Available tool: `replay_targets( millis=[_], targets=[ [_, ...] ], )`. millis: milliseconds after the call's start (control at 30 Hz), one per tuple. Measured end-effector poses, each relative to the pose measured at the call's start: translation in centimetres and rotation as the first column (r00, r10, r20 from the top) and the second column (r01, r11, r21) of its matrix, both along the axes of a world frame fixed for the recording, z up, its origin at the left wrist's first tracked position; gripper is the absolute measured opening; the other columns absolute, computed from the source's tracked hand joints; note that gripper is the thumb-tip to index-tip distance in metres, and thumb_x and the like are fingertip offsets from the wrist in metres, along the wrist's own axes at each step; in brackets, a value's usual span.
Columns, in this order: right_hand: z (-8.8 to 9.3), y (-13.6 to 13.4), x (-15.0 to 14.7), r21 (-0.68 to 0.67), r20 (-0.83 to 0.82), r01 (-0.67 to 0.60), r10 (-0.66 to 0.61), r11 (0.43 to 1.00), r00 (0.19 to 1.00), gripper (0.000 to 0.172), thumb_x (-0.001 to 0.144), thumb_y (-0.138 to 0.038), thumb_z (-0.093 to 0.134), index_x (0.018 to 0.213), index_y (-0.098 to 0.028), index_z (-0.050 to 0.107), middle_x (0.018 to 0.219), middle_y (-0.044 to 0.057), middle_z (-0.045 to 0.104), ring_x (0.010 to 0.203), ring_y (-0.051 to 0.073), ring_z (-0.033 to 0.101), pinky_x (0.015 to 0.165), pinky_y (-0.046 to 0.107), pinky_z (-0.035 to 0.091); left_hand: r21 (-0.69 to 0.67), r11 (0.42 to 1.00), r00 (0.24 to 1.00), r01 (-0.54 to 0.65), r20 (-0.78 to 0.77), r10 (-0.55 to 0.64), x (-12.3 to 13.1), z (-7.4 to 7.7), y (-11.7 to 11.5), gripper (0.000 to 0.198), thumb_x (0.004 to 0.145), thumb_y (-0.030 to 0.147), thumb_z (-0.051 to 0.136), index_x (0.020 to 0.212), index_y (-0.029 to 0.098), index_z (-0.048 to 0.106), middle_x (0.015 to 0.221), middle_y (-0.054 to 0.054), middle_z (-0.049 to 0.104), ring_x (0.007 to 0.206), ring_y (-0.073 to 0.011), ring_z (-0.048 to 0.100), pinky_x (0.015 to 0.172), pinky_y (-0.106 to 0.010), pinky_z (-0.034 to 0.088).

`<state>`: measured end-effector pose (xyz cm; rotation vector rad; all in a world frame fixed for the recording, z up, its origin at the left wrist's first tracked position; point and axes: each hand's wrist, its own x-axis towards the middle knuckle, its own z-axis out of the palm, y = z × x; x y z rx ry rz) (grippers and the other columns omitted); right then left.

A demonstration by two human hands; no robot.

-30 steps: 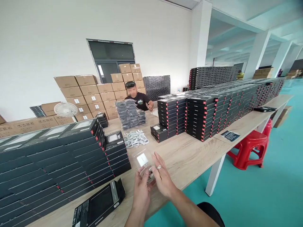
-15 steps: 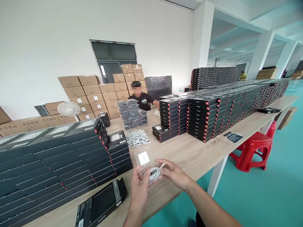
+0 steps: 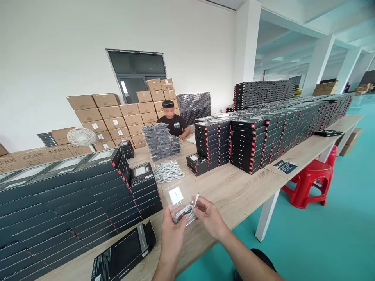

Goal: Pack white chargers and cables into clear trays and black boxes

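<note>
A clear plastic tray (image 3: 167, 192) is gripped at its near left edge by my left hand (image 3: 173, 230), above the table. In the tray's far part sits a white charger plug (image 3: 175, 195) with its prongs toward me. A coiled white cable (image 3: 179, 216) with a dark band lies in the near part, my left thumb pressing on it. My right hand (image 3: 208, 214) pinches a cable end that sticks up at the tray's right side. An open black box (image 3: 125, 253) with a window lies on the table left of my hands.
Stacked black boxes (image 3: 73, 207) stand at left, and more stacked boxes (image 3: 243, 146) run along the right. Loose white cables (image 3: 169, 171) and bagged dark trays (image 3: 159, 142) lie ahead. A person (image 3: 175, 123) sits across the table. Red stools (image 3: 310, 181) stand at right.
My left thumb has moved onto the coiled cable. The cable end in my right hand now points more upward. The person across has drawn an arm in.
</note>
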<state>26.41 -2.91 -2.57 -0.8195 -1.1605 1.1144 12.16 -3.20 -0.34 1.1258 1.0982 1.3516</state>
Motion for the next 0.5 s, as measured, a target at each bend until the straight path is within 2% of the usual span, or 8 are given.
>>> replay_targets(
  millis=[67, 133, 200, 267, 333, 400, 500],
  targets=[
    [0.0, -0.1, 0.0, 0.072, 0.070, 0.200, -0.205, 0.977, 0.976, 0.025, 0.082, -0.039, 0.072, 0.102, -0.025, 0.074, 0.107, 0.007, 0.071, 0.096, 0.025, 0.065, 0.083, 0.035, 0.053, -0.013, 1.000, 1.000, 0.004, 0.013, -0.004, 0.0, 0.3, -0.1, 0.054, 0.063, 0.029, 0.080, 0.110, 0.021, 0.057, 0.104, -0.008, 0.076, 0.097, -0.0268, 0.072, 0.083, -0.039, 0.058],
    [0.3, -0.5, -0.1, 0.191, 0.142, 0.350, -0.379, 0.917, 0.914, 0.014, 0.085, -0.037, 0.070, 0.089, -0.026, 0.078, 0.107, 0.008, 0.069, 0.100, 0.026, 0.063, 0.089, 0.038, 0.051, -0.060, 0.998, 0.998, -0.033, 0.044, 0.036, 0.0, 0.5, 0.1, 0.052, 0.060, 0.027, 0.081, 0.106, 0.022, 0.058, 0.102, -0.007, 0.076, 0.094, -0.0264, 0.072, 0.080, -0.038, 0.058],
    [0.9, -1.2, -0.2, 0.309, 0.227, 0.313, -0.389, 0.898, 0.893, 0.016, 0.089, -0.034, 0.064, 0.084, -0.028, 0.078, 0.099, 0.008, 0.070, 0.097, 0.026, 0.063, 0.088, 0.039, 0.050, -0.112, 0.992, 0.991, -0.060, 0.114, 0.073, -0.1, 0.6, 0.4, 0.053, 0.057, 0.024, 0.082, 0.104, 0.022, 0.059, 0.099, -0.006, 0.076, 0.092, -0.0262, 0.072, 0.077, -0.039, 0.059],
    [1.6, -1.9, -0.4, 0.378, 0.323, 0.158, -0.290, 0.912, 0.901, 0.019, 0.092, -0.032, 0.059, 0.086, -0.030, 0.077, 0.091, 0.006, 0.071, 0.092, 0.026, 0.062, 0.086, 0.039, 0.049, -0.137, 0.988, 0.978, -0.072, 0.184, 0.097, -0.2, 0.7, 0.7, 0.053, 0.055, 0.022, 0.083, 0.103, 0.021, 0.060, 0.096, -0.006, 0.075, 0.089, -0.0254, 0.072, 0.075, -0.039, 0.059],
    [2.0, -2.2, -0.6, 0.359, 0.345, 0.101, -0.232, 0.928, 0.909, 0.019, 0.094, -0.032, 0.057, 0.086, -0.028, 0.075, 0.086, 0.005, 0.071, 0.086, 0.024, 0.061, 0.082, 0.037, 0.048, -0.142, 0.987, 0.974, -0.074, 0.204, 0.102, -0.2, 0.7, 0.7, 0.052, 0.055, 0.022, 0.082, 0.103, 0.019, 0.062, 0.096, -0.007, 0.075, 0.087, -0.0251, 0.072, 0.075, -0.039, 0.059],
    [2.1, -2.0, -0.9, 0.253, 0.244, 0.192, -0.254, 0.948, 0.936, 0.017, 0.092, -0.034, 0.059, 0.083, -0.025, 0.070, 0.080, 0.003, 0.068, 0.077, 0.021, 0.060, 0.074, 0.033, 0.047, -0.139, 0.987, 0.981, -0.076, 0.168, 0.099, -0.2, 0.8, 0.3, 0.050, 0.055, 0.023, 0.082, 0.101, 0.019, 0.063, 0.098, -0.008, 0.076, 0.088, -0.0261, 0.072, 0.074, -0.039, 0.058],
    [2.0, -1.2, -1.2, 0.070, 0.061, 0.289, -0.293, 0.955, 0.954, 0.013, 0.087, -0.034, 0.064, 0.090, -0.022, 0.065, 0.074, 0.000, 0.063, 0.068, 0.017, 0.056, 0.065, 0.028, 0.045, -0.101, 0.993, 0.992, -0.059, 0.101, 0.069, 0.1, 0.8, -0.6, 0.047, 0.058, 0.026, 0.081, 0.101, 0.019, 0.063, 0.102, -0.009, 0.076, 0.095, -0.0279, 0.071, 0.078, -0.039, 0.057]
  ],
)
